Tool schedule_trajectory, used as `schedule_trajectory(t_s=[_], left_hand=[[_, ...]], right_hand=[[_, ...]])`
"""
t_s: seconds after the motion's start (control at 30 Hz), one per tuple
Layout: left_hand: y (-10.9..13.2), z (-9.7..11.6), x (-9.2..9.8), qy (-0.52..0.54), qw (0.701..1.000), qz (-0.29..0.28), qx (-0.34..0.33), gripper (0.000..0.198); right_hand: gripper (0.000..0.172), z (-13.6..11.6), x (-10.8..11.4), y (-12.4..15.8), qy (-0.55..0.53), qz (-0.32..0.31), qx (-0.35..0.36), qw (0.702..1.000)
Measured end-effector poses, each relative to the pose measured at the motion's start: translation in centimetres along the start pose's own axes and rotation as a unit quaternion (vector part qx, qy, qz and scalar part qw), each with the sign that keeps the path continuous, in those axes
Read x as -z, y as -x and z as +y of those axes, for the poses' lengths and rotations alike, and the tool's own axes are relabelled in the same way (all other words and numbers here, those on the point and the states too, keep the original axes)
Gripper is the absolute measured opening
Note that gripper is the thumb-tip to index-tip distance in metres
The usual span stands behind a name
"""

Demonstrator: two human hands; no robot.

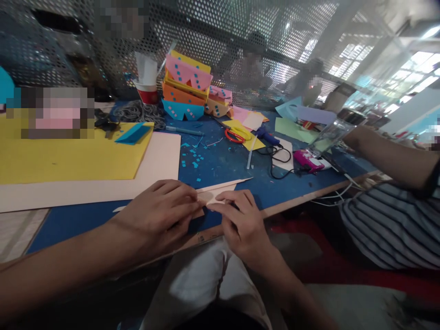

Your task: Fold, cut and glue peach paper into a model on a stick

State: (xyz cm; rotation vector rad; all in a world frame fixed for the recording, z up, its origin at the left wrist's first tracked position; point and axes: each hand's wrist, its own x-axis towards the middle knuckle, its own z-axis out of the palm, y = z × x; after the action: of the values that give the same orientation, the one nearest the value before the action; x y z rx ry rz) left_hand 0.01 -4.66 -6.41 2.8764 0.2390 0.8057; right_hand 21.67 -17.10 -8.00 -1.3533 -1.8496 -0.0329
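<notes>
Both hands meet over a piece of cream paper [217,196] near the front edge of the blue table [227,160]. My left hand [165,208] has its fingers curled onto the paper's left part and hides much of it. My right hand [242,213] pinches the paper between thumb and forefinger, just right of the left fingertips. A long narrow cream strip with a pointed end [237,182] lies behind the fingers. Small blue paper bits [195,160] are scattered farther back.
A yellow sheet [85,156] lies on a larger cream sheet [161,160] at left. Behind stand folded paper pieces [187,73], a red-and-white cup [147,91], red-handled scissors [235,135] and a blue glue gun [268,136] with a cord. Another person's arm [392,151] reaches in from the right.
</notes>
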Motion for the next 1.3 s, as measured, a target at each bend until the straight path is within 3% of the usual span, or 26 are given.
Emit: schedule_trajectory(t_s=[0.17,0.3,0.6,0.8,1.07,1.3], left_hand=[[0.1,-0.1,-0.1,0.018,1.000,0.009,0.018,0.030],[0.2,0.0,0.0,0.020,0.999,0.008,0.026,0.032],[0.4,0.5,0.1,0.013,0.999,-0.005,0.046,0.032],[0.2,0.6,0.4,0.006,0.999,-0.012,0.051,0.031],[1.1,0.0,-0.1,0.003,0.998,0.052,0.039,0.033],[1.0,-0.6,-0.1,0.003,0.999,0.034,0.011,0.032]], right_hand=[[0.032,0.4,-0.2,0.6,0.111,-0.023,0.078,0.991],[0.031,0.9,-0.3,0.9,0.111,-0.032,0.106,0.988],[0.029,1.1,-0.4,1.1,0.086,-0.025,0.089,0.992],[0.033,1.1,-0.1,0.9,0.078,-0.070,0.067,0.992],[0.040,1.1,-0.3,1.2,0.008,-0.028,0.036,0.999],[0.040,0.8,-0.1,0.9,0.021,-0.042,0.040,0.998]])
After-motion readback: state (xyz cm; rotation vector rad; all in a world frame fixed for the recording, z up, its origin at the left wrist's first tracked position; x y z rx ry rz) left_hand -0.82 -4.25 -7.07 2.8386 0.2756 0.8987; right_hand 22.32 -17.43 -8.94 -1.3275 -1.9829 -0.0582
